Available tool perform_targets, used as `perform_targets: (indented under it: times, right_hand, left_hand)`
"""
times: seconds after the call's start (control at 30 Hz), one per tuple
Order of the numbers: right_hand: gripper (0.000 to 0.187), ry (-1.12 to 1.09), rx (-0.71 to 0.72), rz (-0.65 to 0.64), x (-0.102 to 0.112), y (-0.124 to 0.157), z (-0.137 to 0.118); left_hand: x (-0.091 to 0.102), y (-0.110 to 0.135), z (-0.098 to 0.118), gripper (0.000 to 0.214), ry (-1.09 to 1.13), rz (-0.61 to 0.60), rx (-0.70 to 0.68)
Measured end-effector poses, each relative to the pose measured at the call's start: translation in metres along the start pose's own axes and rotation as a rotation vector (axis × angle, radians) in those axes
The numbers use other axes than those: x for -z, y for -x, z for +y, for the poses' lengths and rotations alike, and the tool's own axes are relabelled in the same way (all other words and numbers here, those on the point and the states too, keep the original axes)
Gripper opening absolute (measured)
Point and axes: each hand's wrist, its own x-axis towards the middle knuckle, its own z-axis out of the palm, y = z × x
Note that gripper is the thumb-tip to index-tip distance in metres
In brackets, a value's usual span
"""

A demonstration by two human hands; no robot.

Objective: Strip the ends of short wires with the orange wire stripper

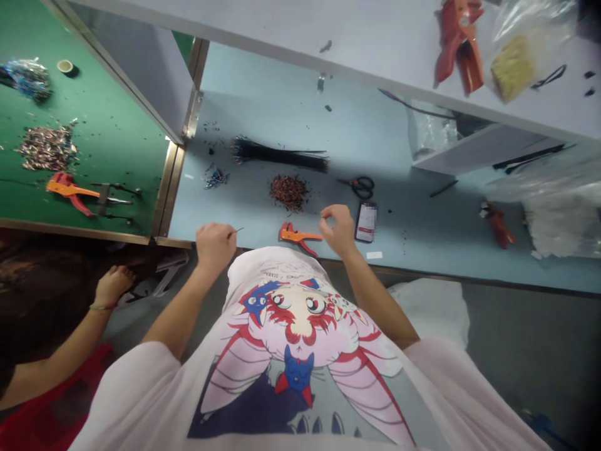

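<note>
Nearest me, at the tabletop's (399, 181) front edge, my left hand (215, 246) is closed in a pinch on a thin wire (239, 230), whose free end points right. My right hand (339, 228) is loosely curled, thumb and forefinger bent toward each other; I can't tell whether anything is between them. It sits just beside the handle ends of the orange pliers (295, 234), which lie between my hands. So thin a wire would handle best with the pinch close to its tip, kept straight and level.

The front edge runs close along the pliers, so I'd keep small movements on its far side. On the right, the phone (366, 222) limits elbow swing. Farther back, the copper-coloured pile (288, 192) leaves a strip to work across before the scissors (361, 186) and black wire bundle (282, 155). Farther up, the shelf (263, 31) overhangs.
</note>
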Motion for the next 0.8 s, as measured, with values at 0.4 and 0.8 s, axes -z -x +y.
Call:
perform_targets:
  times: [0.4,0.8]
  right_hand:
    - [0.037,0.281,-0.190,-0.576,-0.100,-0.027,0.021]
    - [0.040,0.265,-0.201,-0.618,-0.096,-0.023,0.033]
  left_hand:
    - [-0.047,-0.003,0.010,0.034,0.796,-0.234,0.429]
    - [-0.075,-0.023,-0.013,0.021,0.619,-0.238,0.475]
